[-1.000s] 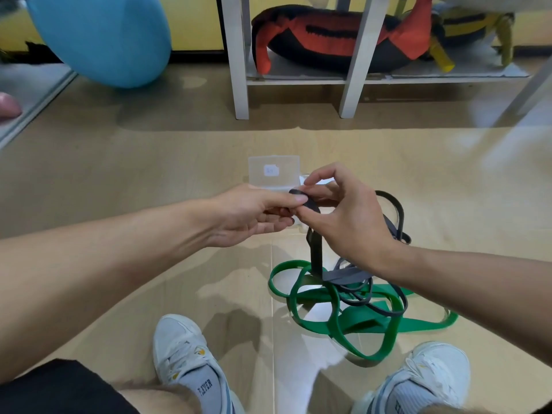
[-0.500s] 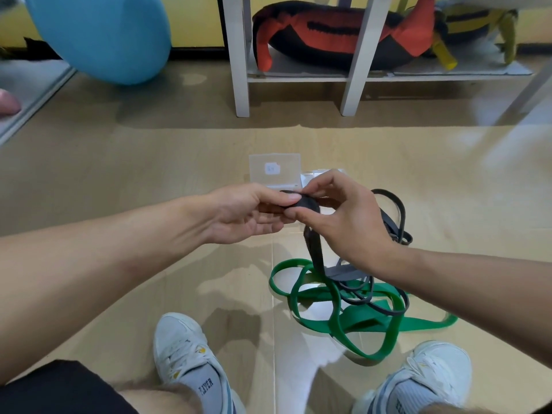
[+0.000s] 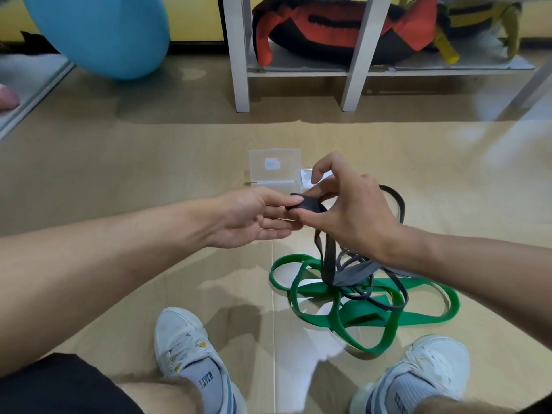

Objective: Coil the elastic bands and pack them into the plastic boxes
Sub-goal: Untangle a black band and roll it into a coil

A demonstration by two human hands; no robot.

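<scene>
A small tight coil of the dark grey elastic band (image 3: 307,204) is held above the floor between both hands. My left hand (image 3: 254,216) pinches it from the left with thumb and fingers. My right hand (image 3: 349,210) pinches it from the right, index finger raised. The band's loose length (image 3: 328,258) hangs down into a tangle on the floor, lying over a green elastic band (image 3: 352,318). A clear plastic box (image 3: 274,165) with its lid up stands on the floor just beyond the hands; its lower part is hidden.
My two white shoes (image 3: 185,354) (image 3: 430,372) flank the bands on the wooden floor. A white rack (image 3: 239,55) holding red-black and yellow-black bags stands at the back. A blue exercise ball (image 3: 98,31) sits at the back left.
The coil has been turned a little further between the fingers. My right index finger has lifted off it. Both hands stay at about the same spot.
</scene>
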